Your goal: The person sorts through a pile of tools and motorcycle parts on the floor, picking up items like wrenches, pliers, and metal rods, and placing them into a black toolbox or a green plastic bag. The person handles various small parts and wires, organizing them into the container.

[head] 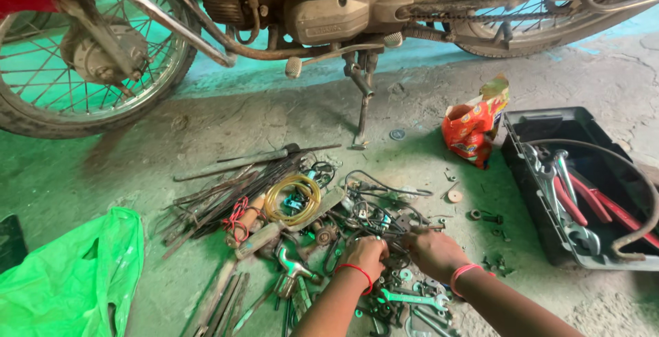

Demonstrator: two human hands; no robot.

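The heap of tools and small metal parts (357,241) lay spread on the concrete floor (206,124), right in front of the person, and both hands were down in its near edge. The left hand (364,253) sat curled over a tangle of dark wire and brackets, fingers drawn together on something, though what exactly was hidden under the knuckles. The right hand (434,251) was just beside it, nearly touching, fingers bent down into the same clutter; whether they gripped anything could not be told. By the look of it, this was the sorting and picking stage, and the next move called for lifting one piece free without dragging the snarled wires along.

Just below the hands lay a teal spanner (412,299), and to the left a hammer (295,268) and a coil of yellow tubing (294,198). Long thin rods (226,193) fanned out further left, crowding that side. A crumpled green plastic bag (75,275) sat at the near left. To the right stood an open black toolbox (549,172) with red-handled pliers inside, and beyond it a red snack packet (470,131). The motorcycle (329,7) stood on its stand behind everything.
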